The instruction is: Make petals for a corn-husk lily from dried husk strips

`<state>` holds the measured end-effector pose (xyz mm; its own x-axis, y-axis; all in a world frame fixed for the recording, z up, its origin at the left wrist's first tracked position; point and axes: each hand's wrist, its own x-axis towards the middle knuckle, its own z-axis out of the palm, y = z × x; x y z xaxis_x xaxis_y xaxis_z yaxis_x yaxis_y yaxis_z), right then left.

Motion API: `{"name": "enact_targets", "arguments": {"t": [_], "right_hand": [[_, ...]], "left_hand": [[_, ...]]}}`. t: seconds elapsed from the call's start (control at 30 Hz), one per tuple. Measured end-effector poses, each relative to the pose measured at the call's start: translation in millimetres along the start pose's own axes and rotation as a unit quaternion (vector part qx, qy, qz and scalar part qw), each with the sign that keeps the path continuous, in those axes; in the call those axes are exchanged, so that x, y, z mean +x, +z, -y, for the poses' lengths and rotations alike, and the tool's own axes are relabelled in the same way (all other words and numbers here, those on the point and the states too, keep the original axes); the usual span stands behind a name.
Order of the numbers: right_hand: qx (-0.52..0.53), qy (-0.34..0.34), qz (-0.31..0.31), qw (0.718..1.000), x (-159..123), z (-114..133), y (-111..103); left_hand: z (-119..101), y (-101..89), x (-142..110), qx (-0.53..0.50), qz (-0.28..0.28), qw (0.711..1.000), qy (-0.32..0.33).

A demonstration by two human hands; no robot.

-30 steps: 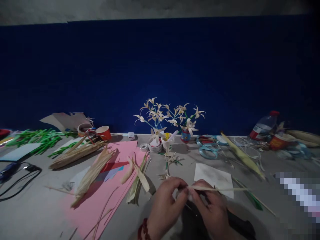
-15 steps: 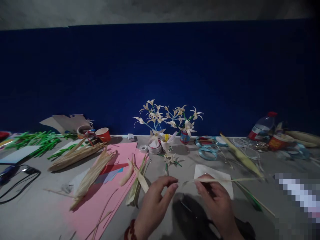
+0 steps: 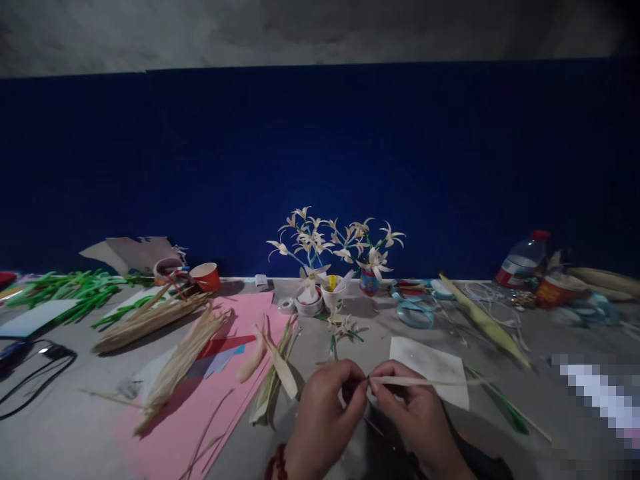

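Observation:
My right hand (image 3: pixel 414 417) pinches a thin pale strip of dried corn husk (image 3: pixel 433 382), whose long end points to the right over a white paper sheet (image 3: pixel 430 357). With thumb and index finger closed, my left hand (image 3: pixel 330 417) grips the strip's near end, and the fingertips of both hands meet there. Just what lies between the left fingertips is mostly hidden. A small husk flower (image 3: pixel 341 325) with green stems lies beyond my hands. Left of my left hand are folded husk pieces (image 3: pixel 273 377) on the edge of a pink sheet (image 3: pixel 175 447).
Husk flowers (image 3: pixel 313 237) stand in small cups at the back. Dried husks (image 3: pixel 183 373), green stems (image 3: pixel 75 290) and a red cup (image 3: pixel 206 277) are on the left. Blue ribbon (image 3: pixel 415 313), a yellowish husk (image 3: pixel 485 323) and a bottle (image 3: pixel 523 260) are on the right.
My hands have come together, so their fingertips now meet at the strip's end. The left thumb and index finger have closed. The view has tilted up slightly.

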<state>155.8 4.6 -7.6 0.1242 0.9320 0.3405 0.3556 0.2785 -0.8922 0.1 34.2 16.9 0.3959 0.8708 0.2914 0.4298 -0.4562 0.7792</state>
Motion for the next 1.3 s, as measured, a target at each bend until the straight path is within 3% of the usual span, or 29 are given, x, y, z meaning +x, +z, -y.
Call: {"name": "enact_targets", "arguments": {"t": [0.27, 0.4, 0.57, 0.73, 0.87, 1.0, 1.3], "right_hand": [[-0.074, -0.019, 0.009, 0.997, 6.5, 2.0, -9.6], [-0.116, -0.037, -0.034, 0.992, 8.5, -9.4, -23.7], [-0.106, -0.028, -0.109, 0.988, 4.7, -22.6, -37.6], [-0.034, 0.006, -0.021, 0.999, -5.5, -17.9, -16.5], [-0.044, 0.006, 0.007, 0.999, -2.6, -9.6, -3.1], [-0.087, -0.012, 0.007, 0.996, 6.3, -5.4, -12.8], [-0.176, -0.082, -0.067, 0.979, 11.9, -9.7, -39.5]], "left_hand": [[1.7, -1.6, -3.3, 0.071, -0.011, 0.997, 0.036], [3.4, -4.2, -8.4, 0.105, -0.014, 0.994, 0.040], [6.9, -5.8, -13.6, 0.097, -0.014, 0.995, -0.001], [11.1, -0.9, -12.9, 0.067, -0.016, 0.998, -0.005], [14.9, 3.9, -13.7, 0.065, -0.040, 0.997, 0.020], [18.9, 2.9, -17.6, 0.072, -0.059, 0.995, 0.036], [25.7, 2.8, -22.6, 0.057, -0.062, 0.996, 0.011]]}}
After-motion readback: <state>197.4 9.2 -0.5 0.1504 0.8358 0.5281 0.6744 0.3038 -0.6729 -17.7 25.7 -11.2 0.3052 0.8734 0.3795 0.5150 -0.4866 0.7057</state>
